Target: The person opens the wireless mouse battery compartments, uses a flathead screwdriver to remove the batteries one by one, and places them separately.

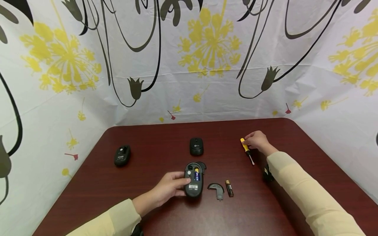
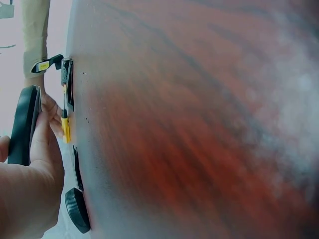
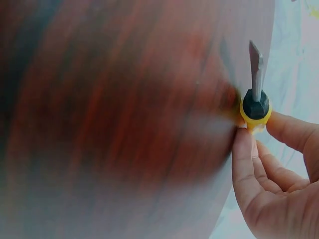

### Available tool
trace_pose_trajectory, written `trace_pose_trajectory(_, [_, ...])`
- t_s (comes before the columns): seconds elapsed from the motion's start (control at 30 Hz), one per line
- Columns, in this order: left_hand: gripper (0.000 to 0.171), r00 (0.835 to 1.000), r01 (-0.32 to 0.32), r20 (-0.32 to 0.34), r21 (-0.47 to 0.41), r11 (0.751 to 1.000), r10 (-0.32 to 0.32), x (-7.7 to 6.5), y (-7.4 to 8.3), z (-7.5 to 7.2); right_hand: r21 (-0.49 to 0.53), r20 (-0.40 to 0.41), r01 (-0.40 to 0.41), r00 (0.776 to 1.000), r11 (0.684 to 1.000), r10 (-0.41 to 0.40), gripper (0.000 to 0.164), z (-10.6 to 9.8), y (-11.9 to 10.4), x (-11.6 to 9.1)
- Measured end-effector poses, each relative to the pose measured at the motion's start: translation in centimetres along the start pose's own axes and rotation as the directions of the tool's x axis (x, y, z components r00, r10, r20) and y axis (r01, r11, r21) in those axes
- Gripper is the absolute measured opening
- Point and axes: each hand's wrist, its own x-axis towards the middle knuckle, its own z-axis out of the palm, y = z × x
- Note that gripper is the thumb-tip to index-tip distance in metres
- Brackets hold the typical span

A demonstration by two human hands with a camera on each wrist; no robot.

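Note:
My left hand (image 1: 168,188) grips a black computer mouse (image 1: 193,191), its underside turned toward the head camera. The battery bay is uncovered, and a blue and yellow battery (image 1: 197,174) lies in it. At the right, my right hand (image 1: 257,141) pinches the yellow handle of a flat-blade screwdriver (image 1: 246,149) between thumb and fingers. Its metal blade (image 3: 256,74) points away from the hand in the right wrist view. To the right of the held mouse lie a dark curved cover (image 1: 218,188) and a black battery with a copper-coloured end (image 1: 229,189).
Two more black mice rest on the dark red table (image 1: 159,144): one mouse (image 1: 196,146) at the middle back, another mouse (image 1: 122,155) at the left, underside up. A second curved dark piece (image 1: 202,165) shows behind the held mouse. Patterned white cloth (image 1: 171,65) surrounds the table's far side.

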Motion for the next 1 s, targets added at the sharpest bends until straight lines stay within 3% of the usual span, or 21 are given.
trace_pose_trajectory(0.23, [0.049, 1.000, 0.001, 0.001, -0.001, 1.000, -0.001, 0.0, 0.0, 0.1, 0.094, 0.041, -0.050, 0.998, 0.994, 0.046, 0.037, -0.4, 0.2, -0.1])
trace_pose_trajectory(0.57, [0.050, 1.000, 0.006, -0.004, 0.004, 1.000, -0.006, -0.1, 0.1, 0.3, 0.253, 0.104, -0.144, 0.987, 0.957, 0.121, 0.046, -1.0, 0.4, -0.1])
trace_pose_trajectory(0.87, [0.050, 1.000, 0.007, -0.004, 0.007, 1.000, -0.007, -0.1, 0.1, 0.5, 0.422, 0.193, -0.189, 0.974, 0.887, 0.115, 0.055, -1.7, -1.0, -0.9])
trace_pose_trajectory(1.0, [0.050, 1.000, 0.009, -0.005, 0.009, 1.000, -0.009, -0.1, 0.0, 0.5, 0.529, 0.235, -0.192, 0.969, 0.827, 0.074, 0.049, -1.8, -1.6, -1.3])
